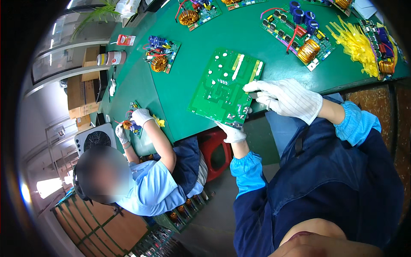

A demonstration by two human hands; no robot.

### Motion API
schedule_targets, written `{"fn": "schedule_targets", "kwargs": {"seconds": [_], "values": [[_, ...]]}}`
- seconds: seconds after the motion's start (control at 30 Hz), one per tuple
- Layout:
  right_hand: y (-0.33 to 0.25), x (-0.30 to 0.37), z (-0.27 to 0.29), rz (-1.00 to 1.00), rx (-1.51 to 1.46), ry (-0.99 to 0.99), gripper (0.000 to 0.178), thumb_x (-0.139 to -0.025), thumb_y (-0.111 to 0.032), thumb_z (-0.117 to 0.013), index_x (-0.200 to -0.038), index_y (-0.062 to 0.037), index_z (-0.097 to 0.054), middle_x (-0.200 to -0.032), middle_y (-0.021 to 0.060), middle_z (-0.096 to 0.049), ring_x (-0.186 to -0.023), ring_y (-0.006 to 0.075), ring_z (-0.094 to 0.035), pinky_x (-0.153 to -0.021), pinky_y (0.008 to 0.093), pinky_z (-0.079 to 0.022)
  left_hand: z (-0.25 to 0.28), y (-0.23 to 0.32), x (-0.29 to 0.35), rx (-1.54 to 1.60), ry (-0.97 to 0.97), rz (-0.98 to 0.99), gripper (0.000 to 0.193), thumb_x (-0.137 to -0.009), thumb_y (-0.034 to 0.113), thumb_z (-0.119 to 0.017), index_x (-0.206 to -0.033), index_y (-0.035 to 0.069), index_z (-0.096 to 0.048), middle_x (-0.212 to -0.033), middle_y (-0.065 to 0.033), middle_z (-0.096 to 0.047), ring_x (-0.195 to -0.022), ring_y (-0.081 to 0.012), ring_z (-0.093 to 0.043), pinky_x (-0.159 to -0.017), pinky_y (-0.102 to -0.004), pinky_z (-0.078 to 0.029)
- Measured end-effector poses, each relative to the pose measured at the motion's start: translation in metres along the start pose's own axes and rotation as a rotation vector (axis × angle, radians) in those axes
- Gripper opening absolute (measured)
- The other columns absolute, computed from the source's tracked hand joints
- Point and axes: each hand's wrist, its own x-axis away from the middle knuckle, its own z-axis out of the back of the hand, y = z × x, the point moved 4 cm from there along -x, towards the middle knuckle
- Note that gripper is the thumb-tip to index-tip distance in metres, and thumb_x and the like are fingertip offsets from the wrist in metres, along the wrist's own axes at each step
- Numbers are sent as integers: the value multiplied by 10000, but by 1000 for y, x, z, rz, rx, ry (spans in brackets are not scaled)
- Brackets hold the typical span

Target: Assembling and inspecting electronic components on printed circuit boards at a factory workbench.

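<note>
A green circuit board (pixel 218 92) is tilted up over the near edge of the table, its solder side showing with white blobs and two pale-yellow strips. My left hand (pixel 232 133), in a white glove, grips the board at its lower edge; the fingers are partly hidden behind it. My right hand (pixel 289 99), in a striped white glove, is at the board's right edge with its fingers closed together. Something small and dark shows between those fingers, too small to name.
Circuit boards with copper coils lie on the green table (pixel 239 34), one large board (pixel 299 36) at right beside yellow strips (pixel 354 45). At left a co-worker (pixel 150 180) handles a small board (pixel 135 122). A red stool (pixel 215 150) stands below the table edge.
</note>
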Motion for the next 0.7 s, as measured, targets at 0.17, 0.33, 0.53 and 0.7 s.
{"fn": "schedule_targets", "kwargs": {"seconds": [0.17, 0.33, 0.53, 0.7], "values": [[-2, 1, -11, -71, -24, -84, 362, -973, -181, -602, -1334, -173, -596, -992, 124, -729, -753, 330, -696, -647, 419, -556, 29, -12, -6, -3, 176, -75, 576, -1055, 499, -372, -1200, -21, -572, -886, -195, -720, -578, -306, -682, -427, -328, -508], [-1, 6, -13, -100, 21, -10, 348, -975, -160, -593, -1323, -174, -594, -1039, 156, -712, -809, 348, -694, -669, 422, -563, 16, -13, -3, 68, 205, 14, 719, -1032, 607, -292, -1209, -28, -580, -898, -202, -725, -587, -311, -685, -432, -326, -509], [28, -14, -16, -168, -753, 146, 282, -1048, -191, -502, -1301, -121, -606, -996, -1, -593, -882, 94, -548, -832, 274, -477, 9, -10, -4, 197, 217, 91, 860, -979, 718, -245, -1291, -23, -550, -987, -235, -719, -637, -375, -694, -475, -396, -538], [51, -20, 71, -137, -880, 491, 339, -1055, -243, -535, -1354, -90, -583, -1139, -22, -556, -948, 34, -495, -897, 218, -425, 20, -16, 0, 289, 134, 133, 865, -969, 734, -277, -1393, 12, -494, -1208, -242, -654, -829, -432, -691, -602, -507, -577]]}}
